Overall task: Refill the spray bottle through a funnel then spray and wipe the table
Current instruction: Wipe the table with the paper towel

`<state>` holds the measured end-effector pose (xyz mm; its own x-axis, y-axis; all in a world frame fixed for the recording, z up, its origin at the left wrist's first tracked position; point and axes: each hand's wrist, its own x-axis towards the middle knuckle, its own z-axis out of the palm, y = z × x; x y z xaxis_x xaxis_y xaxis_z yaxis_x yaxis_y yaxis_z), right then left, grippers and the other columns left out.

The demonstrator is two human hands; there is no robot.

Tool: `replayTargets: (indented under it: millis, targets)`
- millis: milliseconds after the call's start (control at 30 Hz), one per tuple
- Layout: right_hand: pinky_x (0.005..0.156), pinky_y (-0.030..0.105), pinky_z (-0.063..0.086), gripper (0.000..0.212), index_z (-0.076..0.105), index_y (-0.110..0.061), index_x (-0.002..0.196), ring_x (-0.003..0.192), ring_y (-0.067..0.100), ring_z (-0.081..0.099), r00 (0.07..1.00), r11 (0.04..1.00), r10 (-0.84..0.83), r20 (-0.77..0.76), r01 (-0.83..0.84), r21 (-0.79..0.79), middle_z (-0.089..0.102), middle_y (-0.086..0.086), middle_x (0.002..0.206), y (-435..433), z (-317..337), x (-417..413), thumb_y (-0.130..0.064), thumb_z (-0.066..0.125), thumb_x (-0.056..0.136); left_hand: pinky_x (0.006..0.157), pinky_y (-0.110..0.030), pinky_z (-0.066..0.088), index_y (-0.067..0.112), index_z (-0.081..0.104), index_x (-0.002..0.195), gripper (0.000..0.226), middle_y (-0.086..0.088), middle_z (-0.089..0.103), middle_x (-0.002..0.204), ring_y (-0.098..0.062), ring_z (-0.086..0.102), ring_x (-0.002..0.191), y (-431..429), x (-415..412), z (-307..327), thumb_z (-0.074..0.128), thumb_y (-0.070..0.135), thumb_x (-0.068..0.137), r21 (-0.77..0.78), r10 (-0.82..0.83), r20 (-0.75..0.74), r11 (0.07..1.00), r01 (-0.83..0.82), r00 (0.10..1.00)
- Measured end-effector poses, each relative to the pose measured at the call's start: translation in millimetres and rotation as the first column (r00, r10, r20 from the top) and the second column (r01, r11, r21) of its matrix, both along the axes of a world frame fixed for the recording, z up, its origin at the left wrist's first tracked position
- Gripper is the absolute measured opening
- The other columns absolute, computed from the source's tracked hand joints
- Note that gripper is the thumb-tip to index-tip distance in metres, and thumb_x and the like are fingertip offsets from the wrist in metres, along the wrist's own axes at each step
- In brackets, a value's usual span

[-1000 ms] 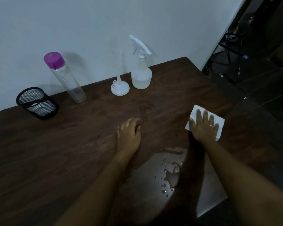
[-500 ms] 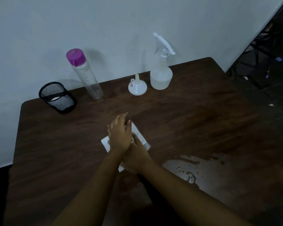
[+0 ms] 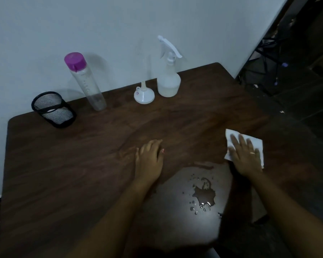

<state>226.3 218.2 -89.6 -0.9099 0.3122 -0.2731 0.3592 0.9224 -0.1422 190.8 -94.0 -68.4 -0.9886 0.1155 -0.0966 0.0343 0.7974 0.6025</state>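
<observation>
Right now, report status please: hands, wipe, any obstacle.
Right hand pressing white paper wipe flat. Left hand open on dark wooden table. Water puddle near front edge, unwiped.

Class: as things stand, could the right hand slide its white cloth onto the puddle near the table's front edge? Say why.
Probably yes. The right hand presses flat on the white cloth beside the puddle, with only bare table between; the left hand rests clear to the side.
</observation>
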Motion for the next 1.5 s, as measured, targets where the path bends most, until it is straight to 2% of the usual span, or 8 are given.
replayTargets:
  millis: [300, 467, 633, 833, 1000, 1167, 1400, 1500]
  targets:
    - [0.114, 0.047, -0.009, 0.069, -0.014, -0.043, 0.144, 0.145, 0.020, -0.017, 0.992, 0.989, 0.129, 0.006, -0.128, -0.067, -0.024, -0.007, 0.152, -120, -1, 101, -0.066, -0.019, 0.080, 0.116, -0.045, 0.015, 0.026, 0.047, 0.136, 0.039, 0.004, 0.046, 0.142, -0.017, 0.036, 0.134, 19, 29, 0, 0.043, 0.031, 0.097, 0.069, -0.092, -0.009, 0.993, 0.092, 0.996]
    - [0.107, 0.053, 0.023, 0.045, 0.049, -0.040, 0.129, 0.132, 0.028, 0.044, 0.839, 0.836, 0.541, -0.062, -0.544, -0.074, 0.053, 0.001, 0.138, -240, -3, 110, -0.051, 0.033, 0.089, 0.116, -0.050, 0.016, 0.026, 0.048, 0.134, 0.038, 0.005, 0.048, 0.139, -0.018, 0.038, 0.133, 4, 30, 4, 0.040, 0.033, 0.098, 0.092, -0.067, -0.005, 0.994, 0.067, 0.998]
    - [0.109, 0.057, 0.024, 0.051, 0.055, -0.029, 0.129, 0.133, 0.031, 0.043, 0.623, 0.614, 0.780, -0.058, -0.781, -0.115, 0.052, 0.003, 0.140, -251, -7, 79, -0.050, 0.029, 0.091, 0.115, -0.052, 0.019, 0.026, 0.050, 0.132, 0.036, 0.006, 0.051, 0.136, -0.017, 0.040, 0.131, -7, 25, 6, 0.041, 0.032, 0.098, 0.100, -0.039, -0.018, 0.994, 0.040, 0.999]
    - [0.115, 0.049, 0.001, 0.078, 0.000, -0.041, 0.148, 0.148, 0.020, -0.002, 0.907, 0.907, 0.421, -0.009, -0.422, -0.022, -0.004, -0.009, 0.160, -145, -1, 31, -0.066, -0.011, 0.076, 0.114, -0.051, 0.021, 0.025, 0.048, 0.134, 0.038, 0.002, 0.047, 0.141, -0.022, 0.039, 0.132, -11, 25, 3, 0.040, 0.034, 0.098, 0.031, -0.059, 0.056, 0.998, 0.057, 0.997]
    - [0.114, 0.055, 0.009, 0.064, -0.003, -0.033, 0.150, 0.147, 0.026, 0.000, 0.999, 0.998, -0.050, 0.015, 0.050, 0.037, -0.004, -0.003, 0.160, -44, -5, 39, -0.058, 0.015, 0.094, 0.115, -0.047, 0.021, 0.024, 0.048, 0.134, 0.039, 0.000, 0.046, 0.142, -0.023, 0.038, 0.134, -15, 31, 5, 0.040, 0.034, 0.098, 0.011, -0.081, 0.072, 0.997, 0.080, 0.994]
    - [0.116, 0.056, 0.003, 0.063, -0.004, -0.024, 0.151, 0.147, 0.028, -0.006, 0.977, 0.974, -0.214, -0.011, 0.212, -0.084, -0.004, -0.001, 0.161, -82, 0, 24, -0.048, 0.022, 0.099, 0.111, -0.050, 0.027, 0.022, 0.052, 0.131, 0.037, -0.002, 0.051, 0.138, -0.025, 0.044, 0.130, -27, 30, 2, 0.043, 0.033, 0.097, 0.026, -0.053, 0.044, 0.998, 0.052, 0.998]
    - [0.115, 0.049, -0.008, 0.102, -0.002, -0.024, 0.151, 0.147, 0.023, -0.009, 0.886, 0.875, 0.462, -0.036, -0.462, -0.143, -0.003, -0.002, 0.160, -231, 6, 34, -0.071, -0.033, 0.066, 0.111, -0.045, 0.029, 0.022, 0.053, 0.130, 0.042, 0.000, 0.052, 0.137, -0.022, 0.044, 0.130, -37, 25, 9, 0.038, 0.040, 0.095, 0.069, 0.005, 0.005, 0.998, -0.005, 1.000]
    - [0.115, 0.046, -0.009, 0.075, 0.017, -0.021, 0.151, 0.147, 0.023, 0.002, 0.724, 0.695, 0.684, -0.089, -0.684, -0.220, 0.014, 0.001, 0.159, -253, 10, 50, -0.058, 0.002, 0.088, 0.112, -0.046, 0.027, 0.025, 0.050, 0.132, 0.037, 0.003, 0.049, 0.139, -0.018, 0.041, 0.132, -39, 23, 10, 0.039, 0.036, 0.098, 0.081, 0.001, 0.008, 0.997, -0.002, 1.000]
